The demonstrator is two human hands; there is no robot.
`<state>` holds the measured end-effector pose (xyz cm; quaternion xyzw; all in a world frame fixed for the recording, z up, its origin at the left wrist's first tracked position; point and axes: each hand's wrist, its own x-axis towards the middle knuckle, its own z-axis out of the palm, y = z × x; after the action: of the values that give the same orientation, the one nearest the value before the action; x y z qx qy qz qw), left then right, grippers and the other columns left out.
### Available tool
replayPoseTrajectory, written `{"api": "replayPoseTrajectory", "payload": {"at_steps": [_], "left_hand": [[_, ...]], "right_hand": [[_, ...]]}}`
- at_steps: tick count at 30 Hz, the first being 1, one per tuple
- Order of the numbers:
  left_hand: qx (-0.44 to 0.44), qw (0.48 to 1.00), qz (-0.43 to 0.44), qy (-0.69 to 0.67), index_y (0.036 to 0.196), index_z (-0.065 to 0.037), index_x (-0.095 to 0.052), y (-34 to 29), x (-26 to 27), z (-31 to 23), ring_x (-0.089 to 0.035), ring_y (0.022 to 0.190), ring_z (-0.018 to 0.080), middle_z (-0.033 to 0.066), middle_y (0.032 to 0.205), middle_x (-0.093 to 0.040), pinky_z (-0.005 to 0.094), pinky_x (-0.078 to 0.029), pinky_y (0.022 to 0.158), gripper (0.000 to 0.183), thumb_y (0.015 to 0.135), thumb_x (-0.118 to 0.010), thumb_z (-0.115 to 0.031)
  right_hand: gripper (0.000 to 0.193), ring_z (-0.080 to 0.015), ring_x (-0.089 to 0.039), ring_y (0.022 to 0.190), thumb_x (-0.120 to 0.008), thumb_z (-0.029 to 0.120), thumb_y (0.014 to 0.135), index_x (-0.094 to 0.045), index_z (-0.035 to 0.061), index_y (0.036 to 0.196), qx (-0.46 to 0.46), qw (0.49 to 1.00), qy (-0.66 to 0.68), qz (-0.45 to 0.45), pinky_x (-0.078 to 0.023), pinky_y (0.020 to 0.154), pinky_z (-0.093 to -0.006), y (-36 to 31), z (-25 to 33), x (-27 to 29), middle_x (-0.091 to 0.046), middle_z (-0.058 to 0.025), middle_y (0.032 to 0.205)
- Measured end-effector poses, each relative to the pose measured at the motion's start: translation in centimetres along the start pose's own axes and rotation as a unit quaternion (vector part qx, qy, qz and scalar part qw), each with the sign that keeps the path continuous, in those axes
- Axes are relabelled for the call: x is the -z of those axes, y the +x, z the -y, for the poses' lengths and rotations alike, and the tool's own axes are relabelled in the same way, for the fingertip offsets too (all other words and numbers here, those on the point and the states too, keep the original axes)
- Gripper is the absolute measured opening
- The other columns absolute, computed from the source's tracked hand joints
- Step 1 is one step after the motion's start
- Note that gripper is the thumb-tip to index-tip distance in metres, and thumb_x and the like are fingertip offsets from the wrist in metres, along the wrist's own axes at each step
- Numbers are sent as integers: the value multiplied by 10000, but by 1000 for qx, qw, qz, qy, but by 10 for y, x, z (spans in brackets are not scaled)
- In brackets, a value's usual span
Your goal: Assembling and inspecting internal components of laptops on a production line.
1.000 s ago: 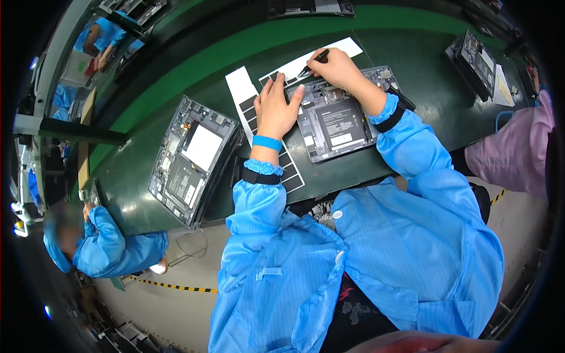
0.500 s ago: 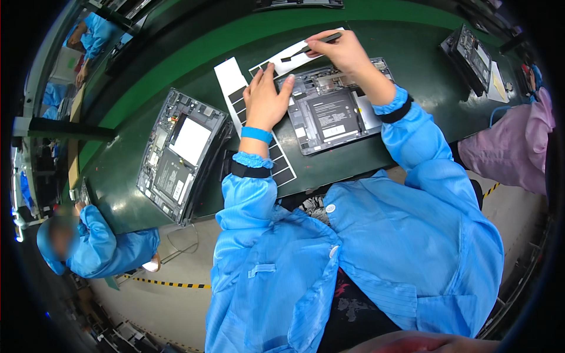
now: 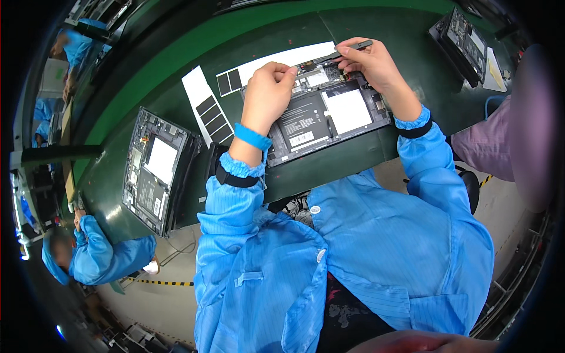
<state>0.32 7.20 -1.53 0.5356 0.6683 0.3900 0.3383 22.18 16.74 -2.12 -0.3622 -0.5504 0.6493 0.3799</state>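
Black tool (image 3: 361,45) in right hand (image 3: 372,63)

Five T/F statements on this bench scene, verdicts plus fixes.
1. The right hand holds a slim dark tool. True.
2. A blue wristband circles the right wrist. False: the blue wristband is on the left.
3. An opened grey device chassis has a white panel beside its black battery. True.
4. The left hand lies flat on the dark green bench. False: the left hand is curled in a pinch.
5. A second opened grey chassis lies left of the first. True.
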Motion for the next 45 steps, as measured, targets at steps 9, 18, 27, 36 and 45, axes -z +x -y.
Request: {"api": "replayPoseTrajectory", "payload": {"at_steps": [9,18,27,36,45], "left_hand": [[32,999,28,20,860,32,-674,23,-13,4,-628,616,170,93,688,-670,295,-484,585,270,811,-705,-231],[23,998,48,41,851,44,-635,27,-14,0,-536,536,75,32,644,-618,222,-396,495,206,875,-640,-160],[32,997,20,61,826,36,-643,21,-18,0,-589,569,142,70,653,-636,278,-447,536,235,842,-665,-197],[33,987,-44,154,780,-6,-675,18,-23,-18,-670,671,281,137,709,-678,360,-516,644,209,788,-686,-215],[22,979,-63,191,737,-11,-683,19,-25,-18,-669,682,318,166,702,-674,382,-525,654,190,767,-693,-198]], "right_hand": [[216,-84,-624,642,-647,134,885,-565,-9,1025,40,997,-54,27,-491,572,-195,6,-7,-2,-665,-98,779],[228,-104,-637,651,-674,139,854,-604,-30,990,30,998,-60,19,-503,593,-215,5,-3,0,-675,-114,762],[258,-102,-635,650,-687,157,846,-620,-41,996,54,996,-66,30,-494,580,-209,5,-8,-2,-681,-116,776],[231,-108,-630,637,-683,139,848,-629,-42,982,60,994,-91,11,-495,566,-219,10,-9,-1,-683,-116,767],[217,-110,-628,673,-640,134,885,-630,-52,994,53,988,-145,5,-504,627,-225,3,-7,-9,-672,-112,762]]}}
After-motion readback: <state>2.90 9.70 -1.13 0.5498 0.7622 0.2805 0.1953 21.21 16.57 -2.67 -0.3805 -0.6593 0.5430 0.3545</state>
